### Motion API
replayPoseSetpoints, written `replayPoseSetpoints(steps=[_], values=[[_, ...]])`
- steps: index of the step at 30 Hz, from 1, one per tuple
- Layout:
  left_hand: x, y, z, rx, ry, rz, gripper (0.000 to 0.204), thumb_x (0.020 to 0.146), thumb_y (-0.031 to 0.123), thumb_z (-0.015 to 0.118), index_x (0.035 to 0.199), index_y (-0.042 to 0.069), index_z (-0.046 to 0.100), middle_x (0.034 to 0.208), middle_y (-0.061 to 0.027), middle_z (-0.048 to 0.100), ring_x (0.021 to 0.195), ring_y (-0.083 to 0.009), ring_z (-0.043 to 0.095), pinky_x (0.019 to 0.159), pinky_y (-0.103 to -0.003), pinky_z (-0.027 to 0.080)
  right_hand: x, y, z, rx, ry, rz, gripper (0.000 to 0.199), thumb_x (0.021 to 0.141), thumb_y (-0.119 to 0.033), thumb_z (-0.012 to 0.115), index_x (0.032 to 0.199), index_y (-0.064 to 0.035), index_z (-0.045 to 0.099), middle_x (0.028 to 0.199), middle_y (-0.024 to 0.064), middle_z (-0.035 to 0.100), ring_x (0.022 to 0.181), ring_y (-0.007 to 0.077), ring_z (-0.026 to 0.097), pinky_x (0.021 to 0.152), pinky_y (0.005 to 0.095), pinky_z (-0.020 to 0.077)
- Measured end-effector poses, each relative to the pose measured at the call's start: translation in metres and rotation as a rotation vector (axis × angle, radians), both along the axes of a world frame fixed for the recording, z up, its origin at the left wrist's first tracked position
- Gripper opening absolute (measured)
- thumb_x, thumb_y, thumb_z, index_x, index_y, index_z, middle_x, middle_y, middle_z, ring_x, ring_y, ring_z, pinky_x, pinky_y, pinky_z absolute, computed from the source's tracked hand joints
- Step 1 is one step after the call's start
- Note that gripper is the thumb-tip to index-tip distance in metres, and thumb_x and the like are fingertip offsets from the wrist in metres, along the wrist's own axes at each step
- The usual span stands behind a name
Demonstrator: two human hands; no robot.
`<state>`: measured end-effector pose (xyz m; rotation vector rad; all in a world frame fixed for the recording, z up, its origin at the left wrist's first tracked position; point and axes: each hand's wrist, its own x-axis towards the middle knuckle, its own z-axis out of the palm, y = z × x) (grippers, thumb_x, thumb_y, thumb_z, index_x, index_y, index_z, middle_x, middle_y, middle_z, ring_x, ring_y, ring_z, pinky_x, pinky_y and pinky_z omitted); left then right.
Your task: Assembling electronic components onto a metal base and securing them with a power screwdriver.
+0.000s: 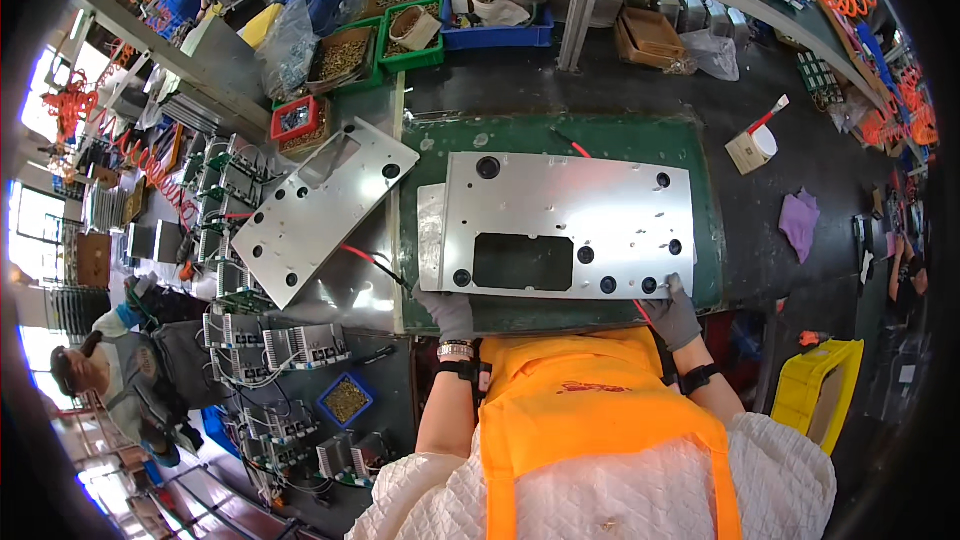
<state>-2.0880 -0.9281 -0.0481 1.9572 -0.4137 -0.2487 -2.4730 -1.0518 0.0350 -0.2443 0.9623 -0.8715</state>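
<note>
In front of me a silver metal panel [620, 205] with a rectangular cutout and several black round grommets lies over the green mat. My left hand [447, 316], in a grey glove, grips its near left corner, with the fingertips partly hidden. At the near right corner my right hand [676, 320], also gloved, closes on the edge, thumb on top. Part of another metal plate [430, 230] sticks out from under the panel's left side. Red wires with black ends show behind and in front of the panel.
A similar metal panel [300, 225] lies slanted to the left. Green bins [412, 58] and a blue bin [500, 37] of parts stand at the back. On the right are a white pot [763, 143], a purple cloth [799, 225] and a yellow crate [838, 380]. Another person [130, 370] works at left.
</note>
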Motion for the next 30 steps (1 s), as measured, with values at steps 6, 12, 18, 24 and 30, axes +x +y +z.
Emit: replayPoseSetpoints(steps=[6,12,18,24,30], values=[[-0.003,0.006,-0.012,-0.155,0.182,0.017,0.076,0.072,0.018,0.084,0.127,-0.001,0.036,0.122,-0.0151,0.05,0.112,-0.0219,0.053,0.095,-0.034,0.045,-0.004,-0.004,0.01,0.01,-0.02,0.044,0.045,0.095,-0.032,0.062,0.132,-0.0113,0.048,0.128,0.0094,0.058,0.116,0.0275,0.058,0.097,0.0483,0.0517],[-0.022,0.008,0.009,-0.051,-0.319,-0.291,0.05,0.079,0.01,0.073,0.123,0.001,0.05,0.11,-0.0084,0.058,0.098,-0.021,0.058,0.087,-0.034,0.049,0.005,-0.009,-0.005,-0.024,-0.228,0.034,0.048,0.098,-0.022,0.056,0.139,-0.0033,0.039,0.136,0.0147,0.049,0.127,0.0311,0.047,0.111,0.0492,0.0376],[-0.103,-0.064,0.056,-0.04,-0.254,-1.005,0.048,0.08,0.013,0.072,0.121,0.001,0.051,0.108,-0.0098,0.059,0.098,-0.022,0.059,0.086,-0.035,0.049,-0.08,0.019,0.014,-0.215,1.029,0.44,0.062,0.085,-0.044,0.067,0.127,0.0009,0.057,0.124,0.0175,0.062,0.116,0.0276,0.059,0.102,0.0364,0.0435],[-0.203,-0.097,0.063,0.143,-0.201,-1.376,0.045,0.081,0.016,0.071,0.12,0.001,0.052,0.107,-0.0113,0.061,0.097,-0.0229,0.059,0.085,-0.035,0.049,-0.3,0.053,0.059,-0.376,1.775,-0.048,0.036,0.087,-0.028,0.062,0.113,-0.0047,0.065,0.12,0.0179,0.062,0.116,0.0334,0.057,0.1,0.0394,0.0447],[-0.282,-0.112,0.063,0.367,-0.167,-1.487,0.043,0.082,0.018,0.07,0.118,0.0,0.053,0.106,-0.0127,0.062,0.097,-0.0239,0.06,0.085,-0.036,0.05,-0.514,0.107,0.085,0.089,2.304,-0.283,0.052,0.08,-0.036,0.073,0.119,-0.0045,0.059,0.12,0.0189,0.061,0.112,0.0341,0.058,0.095,0.0438,0.0454]])
